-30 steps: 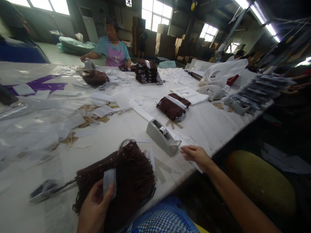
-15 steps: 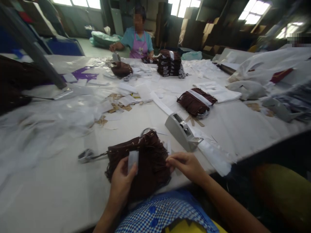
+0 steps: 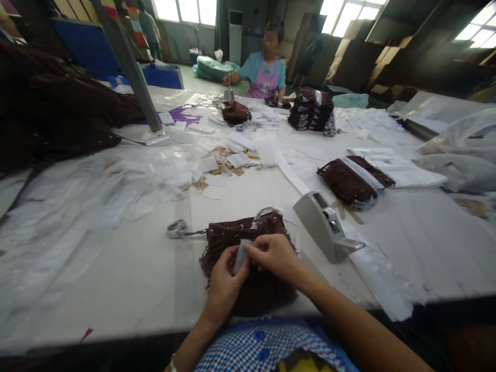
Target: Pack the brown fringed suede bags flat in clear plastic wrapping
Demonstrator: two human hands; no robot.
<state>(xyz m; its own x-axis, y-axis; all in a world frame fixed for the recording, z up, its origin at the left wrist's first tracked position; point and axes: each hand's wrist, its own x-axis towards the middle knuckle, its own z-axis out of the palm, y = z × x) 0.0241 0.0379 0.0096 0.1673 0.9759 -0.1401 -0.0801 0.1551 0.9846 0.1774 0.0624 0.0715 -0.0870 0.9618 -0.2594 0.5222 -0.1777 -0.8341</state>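
A dark brown fringed bag (image 3: 248,237) lies on the white table (image 3: 155,268) right in front of me, its strap ending in a wrapped metal clasp (image 3: 176,228) to the left. My left hand (image 3: 223,281) rests on the bag and pinches a small white paper tag (image 3: 241,255) against it. My right hand (image 3: 272,255) meets it from the right, fingers closed on the same tag. A grey tape dispenser (image 3: 324,225) stands just right of the bag.
Another brown bag with a white band (image 3: 353,179) lies beyond the dispenser, and a stack of bags (image 3: 310,109) sits farther back. White paper strips and clear plastic sleeves (image 3: 116,181) litter the left. A person in a purple apron (image 3: 265,72) works at the far end. A metal post (image 3: 132,67) rises at left.
My right hand left the tape dispenser and came left onto the tag that my left hand holds on the bag. The view swung left, so everything on the table shifted right.
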